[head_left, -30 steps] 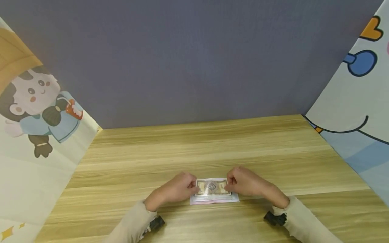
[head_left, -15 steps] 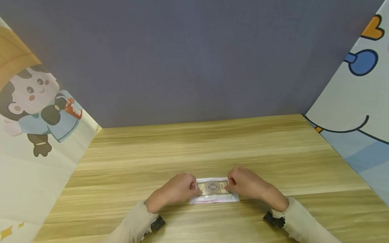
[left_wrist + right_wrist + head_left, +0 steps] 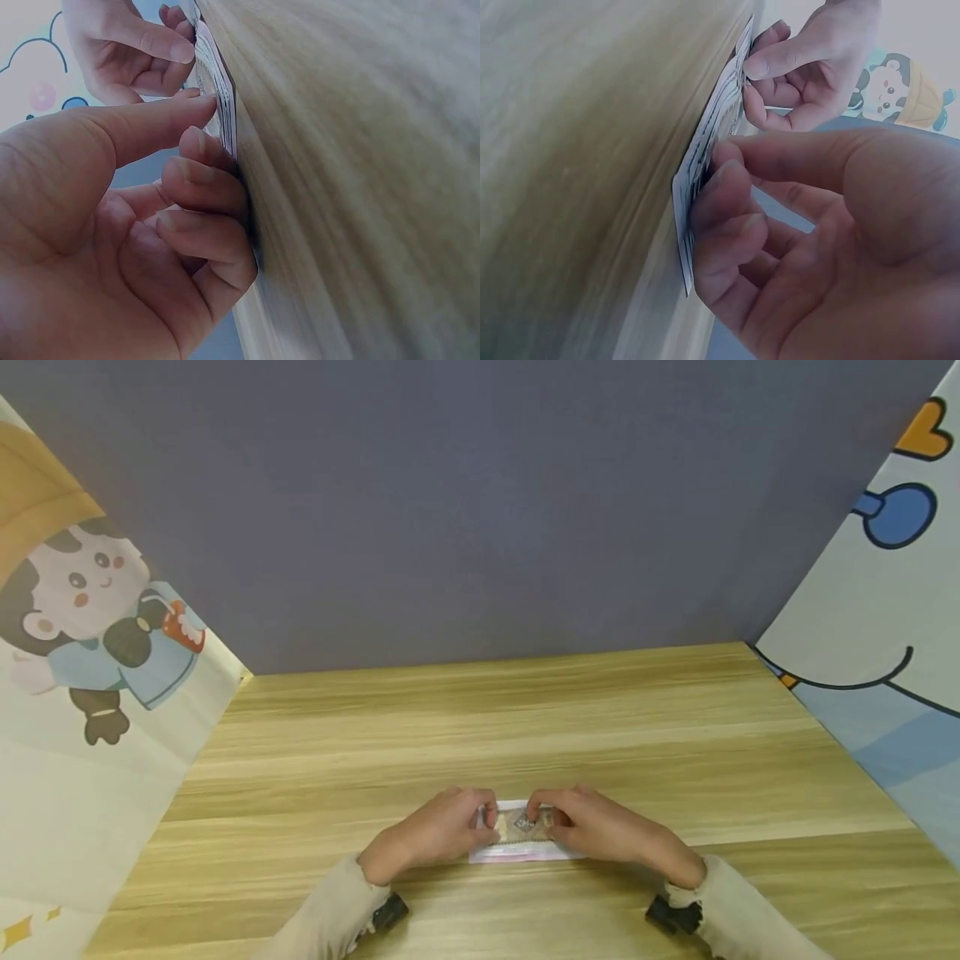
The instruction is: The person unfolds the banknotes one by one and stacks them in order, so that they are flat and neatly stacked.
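Observation:
A small stack of banknotes (image 3: 516, 823) lies flat on the wooden table, its top note brown and gold with a dark diamond in the middle. Under it show white and pinkish paper edges (image 3: 517, 855). My left hand (image 3: 438, 828) holds the stack's left end, thumb on top and fingers curled at the side. My right hand (image 3: 615, 828) is bent over the right part, its index finger reaching to the diamond and its thumb nearer the right end. In the right wrist view, layered edges of the stack (image 3: 718, 97) show beside the right fingertips, which partly hide the notes.
The wood-grain table (image 3: 495, 718) runs back to a grey upright panel (image 3: 480, 510). Cartoon-printed walls stand at the left (image 3: 67, 793) and right (image 3: 840, 610). A dark band (image 3: 390, 912) sits at the left cuff, another (image 3: 673, 914) at the right.
My right hand has shifted left from the note's right edge, its index finger now over the middle. My left index finger has edged inward slightly; the stack lies in about the same place.

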### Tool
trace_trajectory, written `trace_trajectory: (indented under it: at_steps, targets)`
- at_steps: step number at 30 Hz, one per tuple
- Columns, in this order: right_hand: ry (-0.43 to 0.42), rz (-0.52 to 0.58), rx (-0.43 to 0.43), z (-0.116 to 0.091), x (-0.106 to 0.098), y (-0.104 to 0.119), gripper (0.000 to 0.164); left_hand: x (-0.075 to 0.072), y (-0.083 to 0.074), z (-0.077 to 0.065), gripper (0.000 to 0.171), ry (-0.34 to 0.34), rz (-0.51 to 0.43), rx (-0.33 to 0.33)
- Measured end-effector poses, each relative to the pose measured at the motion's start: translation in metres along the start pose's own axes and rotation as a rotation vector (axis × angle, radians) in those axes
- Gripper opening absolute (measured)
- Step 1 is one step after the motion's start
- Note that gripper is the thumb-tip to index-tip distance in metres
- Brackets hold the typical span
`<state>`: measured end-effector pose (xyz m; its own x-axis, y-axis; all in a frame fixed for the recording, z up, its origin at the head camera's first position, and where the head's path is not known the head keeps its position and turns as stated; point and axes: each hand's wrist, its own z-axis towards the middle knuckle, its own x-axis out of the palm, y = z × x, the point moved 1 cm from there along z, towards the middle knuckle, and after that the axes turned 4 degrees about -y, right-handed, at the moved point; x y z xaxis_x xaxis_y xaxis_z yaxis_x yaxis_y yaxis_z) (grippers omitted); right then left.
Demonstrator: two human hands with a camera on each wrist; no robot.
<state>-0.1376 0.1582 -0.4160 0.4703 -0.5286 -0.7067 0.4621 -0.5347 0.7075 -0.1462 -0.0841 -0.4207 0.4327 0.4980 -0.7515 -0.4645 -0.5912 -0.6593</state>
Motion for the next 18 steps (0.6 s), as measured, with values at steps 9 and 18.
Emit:
trace_trajectory:
  at_steps: [9, 18]
  targets:
    - [0.034, -0.007, 0.017, 0.000, -0.003, -0.001, 0.029, 0.000, 0.001, 0.001, 0.016, 0.002, 0.007, -0.032]
    - [0.039, 0.050, 0.047, 0.000, -0.014, 0.002, 0.028, -0.006, 0.000, -0.001, 0.012, -0.011, -0.009, -0.020]
